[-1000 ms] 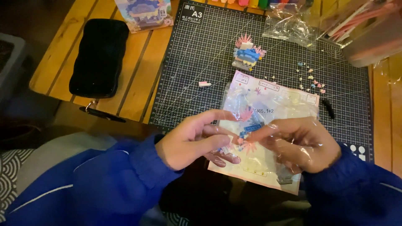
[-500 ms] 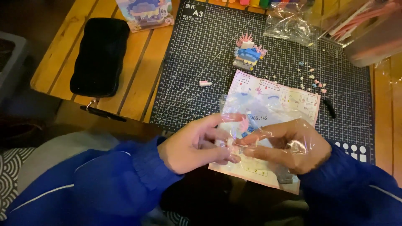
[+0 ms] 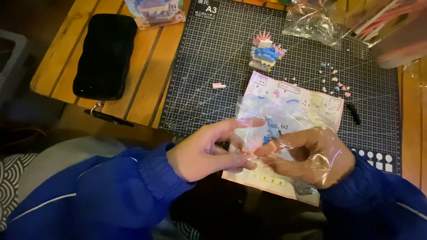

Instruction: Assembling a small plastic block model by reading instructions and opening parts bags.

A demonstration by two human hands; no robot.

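My left hand (image 3: 209,151) and my right hand (image 3: 307,155) meet at the fingertips over the near edge of a dark cutting mat (image 3: 222,53). Together they pinch a small clear plastic bag (image 3: 284,120) with tiny pink and blue pieces inside. The bag drapes over my right hand. Under the hands lies a printed instruction sheet (image 3: 307,95). A small built model of blue, white and pink blocks (image 3: 266,51) stands on the mat beyond the sheet.
Loose tiny bricks (image 3: 336,84) are scattered at the mat's right, and one pale piece (image 3: 219,85) lies at the left. A black pouch (image 3: 106,55) rests on the wooden table (image 3: 58,49). Crumpled clear bags (image 3: 316,24) and a box (image 3: 400,40) sit at the back right.
Both hands have stayed together on the bag and shifted slightly; the fingertips have drawn closer around the small pink pieces.
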